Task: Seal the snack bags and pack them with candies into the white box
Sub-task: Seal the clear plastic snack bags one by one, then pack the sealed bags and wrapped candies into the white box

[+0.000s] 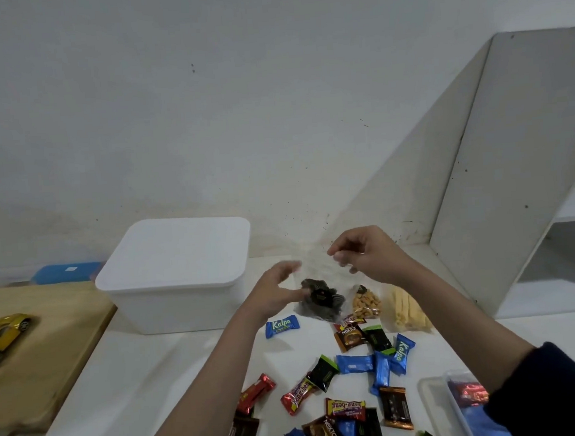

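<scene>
2 hands, left hand (277, 291) and right hand (367, 253), pinch the top of a clear bag of dark cookies (321, 300) right of the lidded white box (177, 269), apparently; uneven pinch risks partial seal.

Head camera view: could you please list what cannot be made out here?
- Clear plastic bag of dark cookies: its top edge is motion-blurred, so sealed or open is unclear.
- Left hand: fingers blurred, grip uncertain.
- White lidded plastic box: lid hides contents.
- Clear plastic tray: cut off by the frame edge.
</scene>
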Action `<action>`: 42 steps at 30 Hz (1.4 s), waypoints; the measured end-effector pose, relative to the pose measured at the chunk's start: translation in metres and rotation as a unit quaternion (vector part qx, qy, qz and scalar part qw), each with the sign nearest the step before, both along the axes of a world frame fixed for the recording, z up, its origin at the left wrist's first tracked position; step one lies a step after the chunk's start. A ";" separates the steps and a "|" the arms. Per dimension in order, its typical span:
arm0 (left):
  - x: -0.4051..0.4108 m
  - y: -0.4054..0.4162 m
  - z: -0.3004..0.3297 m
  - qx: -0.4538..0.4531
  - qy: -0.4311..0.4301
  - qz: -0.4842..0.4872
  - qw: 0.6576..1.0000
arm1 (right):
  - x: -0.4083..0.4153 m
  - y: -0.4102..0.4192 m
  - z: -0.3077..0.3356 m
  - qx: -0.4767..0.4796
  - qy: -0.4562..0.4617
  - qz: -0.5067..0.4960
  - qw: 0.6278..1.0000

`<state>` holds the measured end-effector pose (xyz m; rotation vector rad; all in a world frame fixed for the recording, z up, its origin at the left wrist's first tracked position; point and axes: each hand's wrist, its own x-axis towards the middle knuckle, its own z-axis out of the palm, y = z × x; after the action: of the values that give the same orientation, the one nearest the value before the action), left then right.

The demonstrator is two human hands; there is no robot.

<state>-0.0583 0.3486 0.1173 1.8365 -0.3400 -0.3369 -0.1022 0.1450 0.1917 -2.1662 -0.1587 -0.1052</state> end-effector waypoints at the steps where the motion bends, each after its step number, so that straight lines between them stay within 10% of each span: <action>1: 0.003 -0.003 -0.003 0.001 0.000 -0.009 1.000 | 0.004 -0.003 -0.002 0.034 0.003 -0.008 0.999; 7: 0.020 -0.017 -0.031 -0.019 0.029 0.082 0.996 | 0.016 -0.012 -0.058 0.342 0.078 -0.210 0.913; 17: 0.044 -0.050 -0.114 -0.021 0.187 0.281 0.941 | 0.017 0.009 -0.186 0.150 0.158 -0.248 0.944; 24: 0.066 -0.080 -0.142 0.071 0.208 0.149 0.964 | 0.068 -0.009 -0.222 0.022 0.153 -0.243 0.958; 42: 0.073 -0.114 -0.160 0.240 0.014 0.153 0.959 | 0.094 -0.025 -0.260 -0.182 0.114 -0.067 0.974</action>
<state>0.0150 0.2344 -0.0429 2.3195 0.0585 -0.2415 -0.0080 0.1205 -0.0683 -2.5350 0.1104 0.1052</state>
